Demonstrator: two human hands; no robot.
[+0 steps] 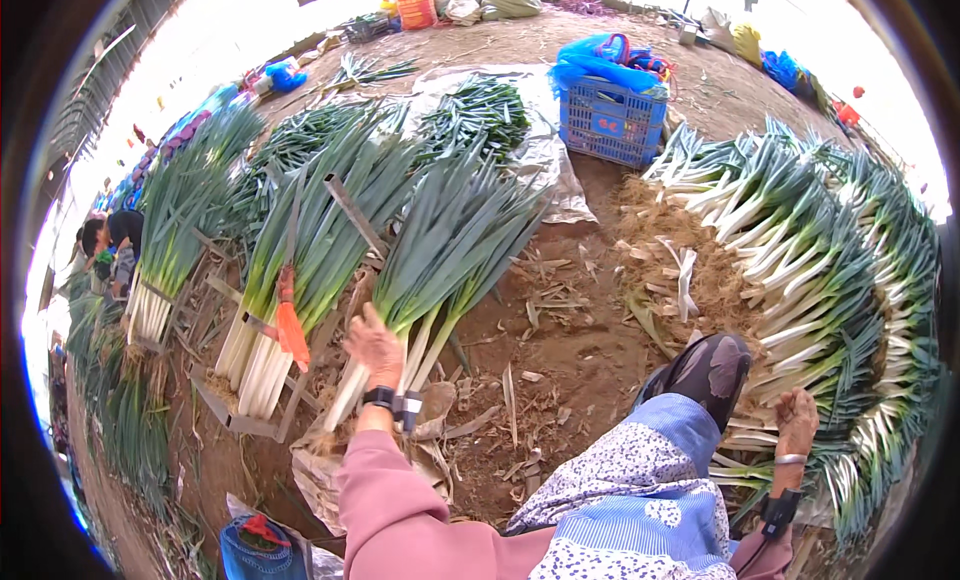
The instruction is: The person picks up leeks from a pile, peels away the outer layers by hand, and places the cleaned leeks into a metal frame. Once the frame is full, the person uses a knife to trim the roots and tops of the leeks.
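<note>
Brown earth [590, 325] strewn with leaf scraps [510, 400] surrounds a metal frame [238, 423]. Well right of the frame, the right hand [797, 422] has curled fingers, near long leek rows [795, 280]; whether it grips anything cannot be told. Just right of the frame, the left hand [376, 352] lies on a leek bunch [440, 260], its grip unclear. Green-and-white leeks [266, 375] lean inside the frame; beyond it, rightward, sits a blue crate [605, 128].

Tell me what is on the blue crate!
Crumpled blue plastic and a reddish tangle lie on the blue plastic crate. They cover its opening, so its inside is hidden.
</note>
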